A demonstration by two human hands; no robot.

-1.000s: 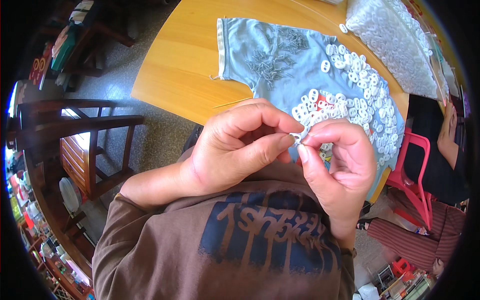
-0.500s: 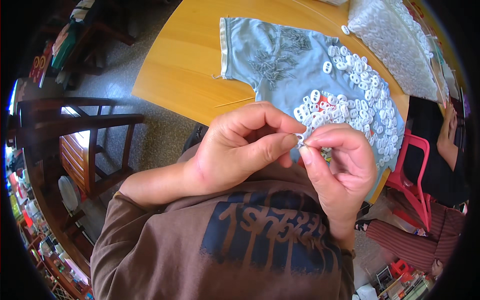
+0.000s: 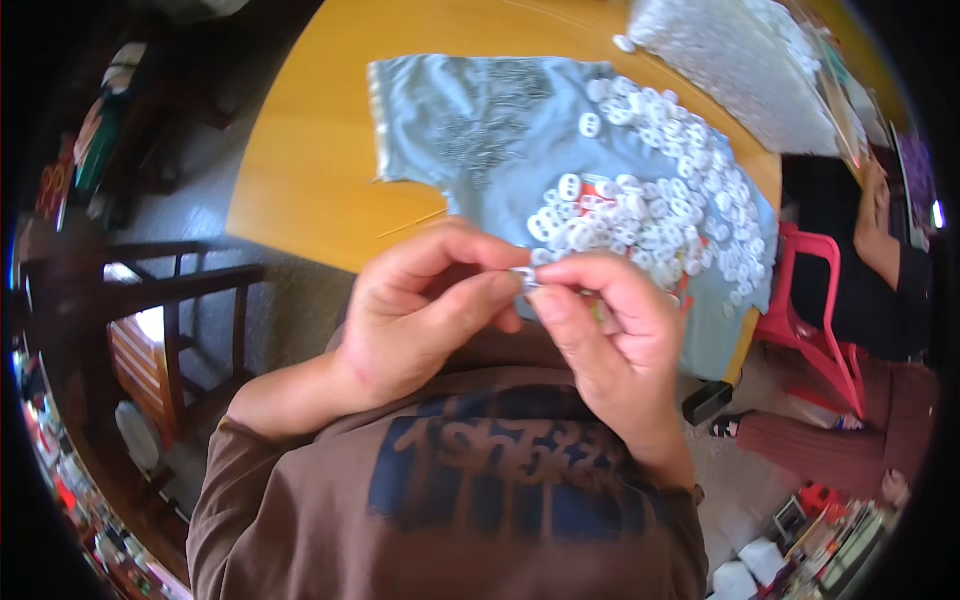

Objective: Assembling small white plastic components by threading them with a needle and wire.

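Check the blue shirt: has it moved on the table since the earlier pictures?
No. Judged against the table, the shirt lies where it did; both appear further left in the picture, which suggests the camera moved.

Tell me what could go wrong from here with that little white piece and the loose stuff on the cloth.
The small white plastic-looking piece, pinched at the fingertips of the left hand and right hand, might slip and get lost among the similar loose white oval pieces with holes just beyond.

A tug on the light-blue fabric garment could scatter those and the thin grey pins, perhaps mixing them.
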